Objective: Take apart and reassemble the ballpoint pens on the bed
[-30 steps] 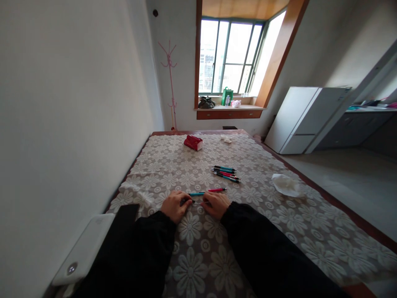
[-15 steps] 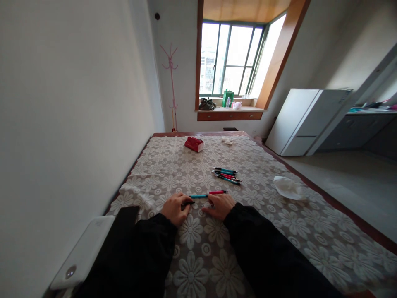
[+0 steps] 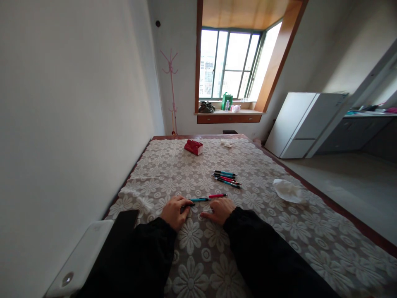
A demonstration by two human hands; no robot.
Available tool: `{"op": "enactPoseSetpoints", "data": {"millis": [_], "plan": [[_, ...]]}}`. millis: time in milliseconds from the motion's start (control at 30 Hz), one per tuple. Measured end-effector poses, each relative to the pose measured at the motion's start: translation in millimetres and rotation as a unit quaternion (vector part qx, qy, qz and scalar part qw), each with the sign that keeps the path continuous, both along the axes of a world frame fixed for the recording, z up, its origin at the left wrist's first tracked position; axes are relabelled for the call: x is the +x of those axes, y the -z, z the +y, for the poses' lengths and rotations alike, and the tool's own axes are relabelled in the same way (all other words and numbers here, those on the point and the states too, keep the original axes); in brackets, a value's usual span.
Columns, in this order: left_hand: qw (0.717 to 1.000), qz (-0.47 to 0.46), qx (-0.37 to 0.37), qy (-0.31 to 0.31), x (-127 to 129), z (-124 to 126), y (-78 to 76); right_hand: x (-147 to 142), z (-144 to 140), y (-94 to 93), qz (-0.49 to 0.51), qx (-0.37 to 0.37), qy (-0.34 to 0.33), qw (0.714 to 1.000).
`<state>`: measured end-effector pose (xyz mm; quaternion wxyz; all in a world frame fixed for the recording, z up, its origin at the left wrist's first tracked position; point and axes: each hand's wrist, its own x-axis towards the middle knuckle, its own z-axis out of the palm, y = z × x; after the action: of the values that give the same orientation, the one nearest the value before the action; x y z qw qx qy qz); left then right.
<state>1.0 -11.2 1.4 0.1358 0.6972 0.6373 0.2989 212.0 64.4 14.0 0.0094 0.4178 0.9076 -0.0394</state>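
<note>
Taking twelve o'clock as straight ahead of the hands, a pale wall [image 3: 80,103] runs along the nine-to-eleven side, and a bright wood-framed window [image 3: 234,62] stands just past twelve. The table [image 3: 198,248] wears a grey-brown cloth patterned with raised pale flowers, its reddish-brown edges showing. Beyond it are a white fridge [image 3: 294,124] toward one and a slim pink coat stand [image 3: 172,89] before twelve. A white rounded device [image 3: 83,254] lies at eight; a red packet [image 3: 192,147] sits at twelve. The left hand [image 3: 175,212] pinches a thin dark piece [image 3: 192,205]; the right hand [image 3: 221,210] rests thumb-out on the cloth, and whether its hidden fingers grasp anything I cannot tell. A group of slender turquoise, red and black pens [image 3: 226,179] lies at one, roughly side by side. Just ahead of the hands lie a black-ended turquoise pen piece [image 3: 200,200] and a shiny red pen piece [image 3: 218,195], nearly in line.
</note>
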Motion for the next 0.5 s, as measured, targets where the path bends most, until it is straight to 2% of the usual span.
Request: {"op": "enactPoseSetpoints", "data": {"millis": [233, 500], "plan": [[1.000, 0.000, -0.004, 0.005, 0, 0, -1.3, 4, 1, -6.0, 0.004, -0.013, 0.031, 0.999], [1.000, 0.019, 0.022, 0.006, 0, -1, -1.3, 10, 6, -1.2, 0.110, 0.003, -0.062, 0.992]]}}
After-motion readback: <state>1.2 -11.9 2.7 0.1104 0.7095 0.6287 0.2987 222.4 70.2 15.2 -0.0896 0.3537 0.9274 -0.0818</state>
